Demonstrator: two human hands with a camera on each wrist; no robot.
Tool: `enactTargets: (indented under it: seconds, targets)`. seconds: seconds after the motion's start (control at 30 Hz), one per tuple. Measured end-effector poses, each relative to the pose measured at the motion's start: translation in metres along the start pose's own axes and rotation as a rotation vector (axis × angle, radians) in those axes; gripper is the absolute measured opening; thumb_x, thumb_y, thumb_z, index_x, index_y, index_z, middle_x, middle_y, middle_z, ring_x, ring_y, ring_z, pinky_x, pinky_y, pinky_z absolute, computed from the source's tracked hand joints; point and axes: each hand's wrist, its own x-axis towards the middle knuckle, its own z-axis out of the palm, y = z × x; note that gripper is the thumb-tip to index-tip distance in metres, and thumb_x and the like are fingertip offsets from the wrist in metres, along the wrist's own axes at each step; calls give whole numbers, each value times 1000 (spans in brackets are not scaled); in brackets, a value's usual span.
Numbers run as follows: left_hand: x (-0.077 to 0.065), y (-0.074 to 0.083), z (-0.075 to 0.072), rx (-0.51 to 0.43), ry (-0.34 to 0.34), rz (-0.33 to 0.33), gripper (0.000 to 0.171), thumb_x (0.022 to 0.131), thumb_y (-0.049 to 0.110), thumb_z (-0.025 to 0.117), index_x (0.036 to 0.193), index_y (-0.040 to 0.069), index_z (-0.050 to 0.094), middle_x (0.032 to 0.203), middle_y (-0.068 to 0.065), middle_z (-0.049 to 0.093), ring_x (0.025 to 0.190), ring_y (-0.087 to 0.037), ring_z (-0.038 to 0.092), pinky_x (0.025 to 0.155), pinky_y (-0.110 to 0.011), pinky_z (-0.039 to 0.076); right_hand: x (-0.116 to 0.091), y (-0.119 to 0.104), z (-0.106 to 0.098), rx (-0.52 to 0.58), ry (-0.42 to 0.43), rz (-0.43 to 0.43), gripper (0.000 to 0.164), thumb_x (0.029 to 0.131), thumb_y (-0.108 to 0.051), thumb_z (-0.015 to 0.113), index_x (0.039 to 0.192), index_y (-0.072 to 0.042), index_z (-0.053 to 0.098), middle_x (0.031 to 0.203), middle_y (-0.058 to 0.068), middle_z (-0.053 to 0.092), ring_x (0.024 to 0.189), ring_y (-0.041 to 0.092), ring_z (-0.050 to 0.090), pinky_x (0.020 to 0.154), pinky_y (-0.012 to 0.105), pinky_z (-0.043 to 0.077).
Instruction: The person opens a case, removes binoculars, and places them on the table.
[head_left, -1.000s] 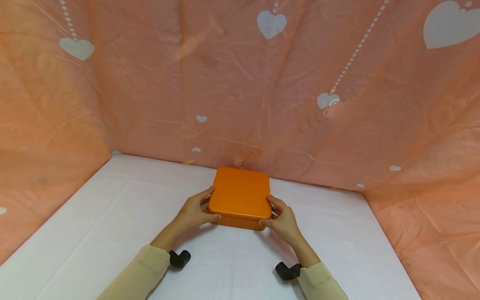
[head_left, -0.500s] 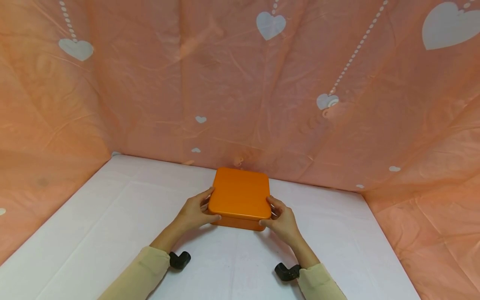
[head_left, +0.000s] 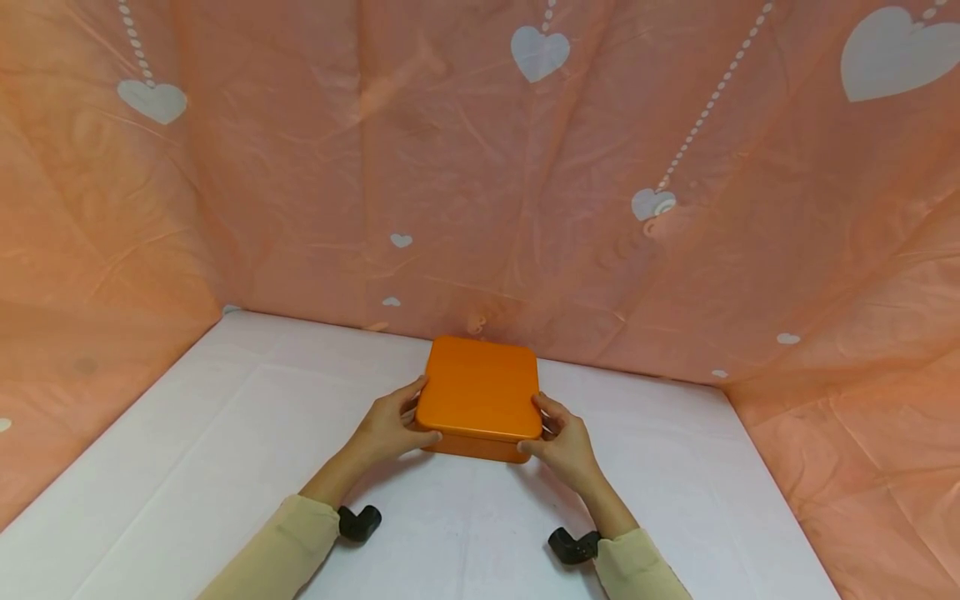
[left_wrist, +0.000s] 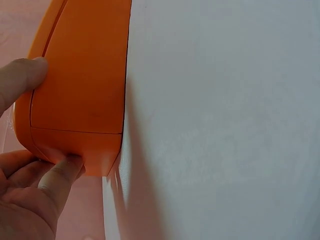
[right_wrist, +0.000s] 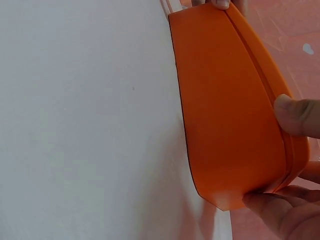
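Observation:
An orange lidded box (head_left: 480, 387), square with rounded corners, sits on the white table near its back edge, lid on. My left hand (head_left: 386, 427) grips its near left corner, thumb on the front face and fingers along the left side. At the near right corner my right hand (head_left: 564, 439) holds it the same way. In the left wrist view the left thumb (left_wrist: 34, 73) lies at the seam below the lid. The right wrist view shows the right thumb (right_wrist: 290, 114) on that seam too, with fingers at the side of the box. Its inside is hidden.
A pink cloth (head_left: 450, 167) with white hearts hangs behind and at both sides of the white tabletop (head_left: 247, 442). A black curved piece (head_left: 360, 523) sits at the left wrist, and another black piece (head_left: 574, 546) at the right.

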Motion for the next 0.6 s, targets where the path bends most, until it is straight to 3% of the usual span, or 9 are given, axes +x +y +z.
enactTargets:
  seconds: [0.6]
  targets:
    - [1, -1, 1, -1, 4, -4, 94, 73, 12, 84, 151, 7, 31, 155, -14, 33, 133, -33, 48, 100, -35, 49, 0, -1, -1, 17, -12, -17, 77, 71, 11, 75, 140, 10, 42, 152, 24, 34, 129, 42, 49, 100, 46, 46]
